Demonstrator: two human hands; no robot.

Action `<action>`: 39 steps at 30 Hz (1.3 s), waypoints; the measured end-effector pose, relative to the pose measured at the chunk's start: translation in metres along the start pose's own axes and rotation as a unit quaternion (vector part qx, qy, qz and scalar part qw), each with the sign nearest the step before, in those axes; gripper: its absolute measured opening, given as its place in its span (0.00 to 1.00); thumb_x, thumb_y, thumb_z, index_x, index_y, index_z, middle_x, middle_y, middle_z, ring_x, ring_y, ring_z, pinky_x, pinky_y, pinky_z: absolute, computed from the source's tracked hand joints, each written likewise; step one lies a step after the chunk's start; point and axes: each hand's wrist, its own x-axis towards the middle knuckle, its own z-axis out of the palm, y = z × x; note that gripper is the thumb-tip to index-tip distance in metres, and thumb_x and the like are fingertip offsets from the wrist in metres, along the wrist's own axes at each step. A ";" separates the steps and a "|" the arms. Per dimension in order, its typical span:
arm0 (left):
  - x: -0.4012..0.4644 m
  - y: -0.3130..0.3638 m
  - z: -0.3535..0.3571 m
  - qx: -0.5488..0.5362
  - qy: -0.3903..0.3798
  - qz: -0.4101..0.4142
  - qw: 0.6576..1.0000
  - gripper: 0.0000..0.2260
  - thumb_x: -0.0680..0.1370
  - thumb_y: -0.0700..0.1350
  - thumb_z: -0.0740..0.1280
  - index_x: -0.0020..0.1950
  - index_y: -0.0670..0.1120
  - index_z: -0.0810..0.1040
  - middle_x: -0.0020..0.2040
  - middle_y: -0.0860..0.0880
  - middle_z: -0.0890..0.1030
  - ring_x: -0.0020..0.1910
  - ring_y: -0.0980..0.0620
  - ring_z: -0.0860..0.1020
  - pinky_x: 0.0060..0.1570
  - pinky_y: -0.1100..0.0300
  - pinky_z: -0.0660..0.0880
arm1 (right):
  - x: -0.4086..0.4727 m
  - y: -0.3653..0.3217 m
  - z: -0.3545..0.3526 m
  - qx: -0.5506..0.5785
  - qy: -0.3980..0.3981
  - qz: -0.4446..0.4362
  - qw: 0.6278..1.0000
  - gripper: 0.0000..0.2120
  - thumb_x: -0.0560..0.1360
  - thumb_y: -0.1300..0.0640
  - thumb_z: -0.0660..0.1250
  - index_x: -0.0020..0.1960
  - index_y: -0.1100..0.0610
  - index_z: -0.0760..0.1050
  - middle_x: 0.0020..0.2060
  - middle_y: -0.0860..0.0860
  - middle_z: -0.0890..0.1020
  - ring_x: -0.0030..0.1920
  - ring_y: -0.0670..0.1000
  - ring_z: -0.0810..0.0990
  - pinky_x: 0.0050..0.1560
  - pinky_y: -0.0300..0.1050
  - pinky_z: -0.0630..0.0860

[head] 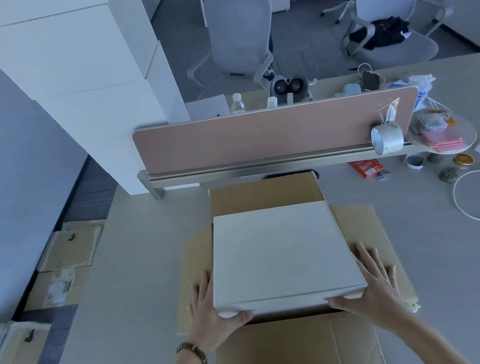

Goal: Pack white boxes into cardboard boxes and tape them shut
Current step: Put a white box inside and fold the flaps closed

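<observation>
Both hands (291,301) flank the white box (283,254) — left, right — above the cardboard box (264,194).

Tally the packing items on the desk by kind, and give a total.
White box, held by both hands over the carton: 1
Open cardboard box, flaps spread: 1
Tape roll, standing on the rail by the pink divider: 1
Total: 3

Grey office chairs (238,35) behind pink desk divider (272,131); dark floor (90,195).
</observation>
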 end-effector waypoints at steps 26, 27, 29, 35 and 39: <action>-0.001 -0.004 -0.026 -0.022 0.151 -0.210 0.966 0.30 0.81 0.57 0.62 0.79 0.48 0.57 0.80 0.41 0.55 0.79 0.42 0.53 0.75 0.39 0.52 | -0.004 0.014 0.000 -0.110 0.085 0.057 0.989 0.34 0.79 0.30 0.48 0.81 0.43 0.52 0.81 0.54 0.43 0.80 0.55 0.33 0.74 0.64 0.29; 0.000 -0.008 -0.031 -0.031 0.145 -0.230 0.962 0.31 0.81 0.57 0.63 0.79 0.48 0.57 0.80 0.40 0.55 0.79 0.41 0.53 0.75 0.39 0.53 | -0.003 0.015 -0.003 -0.107 0.098 0.075 0.987 0.33 0.79 0.33 0.51 0.81 0.43 0.53 0.81 0.56 0.45 0.80 0.56 0.35 0.74 0.66 0.32; 0.001 -0.012 -0.041 -0.082 0.142 -0.240 0.957 0.30 0.81 0.54 0.63 0.79 0.45 0.58 0.78 0.40 0.61 0.77 0.40 0.59 0.73 0.40 0.61 | -0.002 0.016 -0.012 -0.097 0.116 0.107 0.983 0.31 0.80 0.36 0.55 0.80 0.45 0.56 0.81 0.59 0.47 0.81 0.59 0.41 0.76 0.67 0.41; -0.011 0.001 -0.064 -0.044 0.214 -0.207 0.954 0.24 0.80 0.44 0.65 0.75 0.43 0.65 0.69 0.40 0.72 0.67 0.39 0.72 0.64 0.42 0.71 | -0.004 0.021 -0.042 0.002 0.154 0.129 0.980 0.27 0.81 0.53 0.63 0.78 0.51 0.63 0.74 0.58 0.67 0.68 0.63 0.70 0.64 0.57 0.71; -0.030 0.020 -0.075 -0.031 0.254 -0.144 0.956 0.23 0.79 0.35 0.63 0.73 0.47 0.69 0.66 0.44 0.75 0.63 0.42 0.75 0.59 0.44 0.74 | -0.008 0.017 -0.066 0.077 0.194 0.096 0.973 0.30 0.78 0.64 0.65 0.78 0.54 0.63 0.66 0.58 0.76 0.59 0.63 0.77 0.54 0.53 0.73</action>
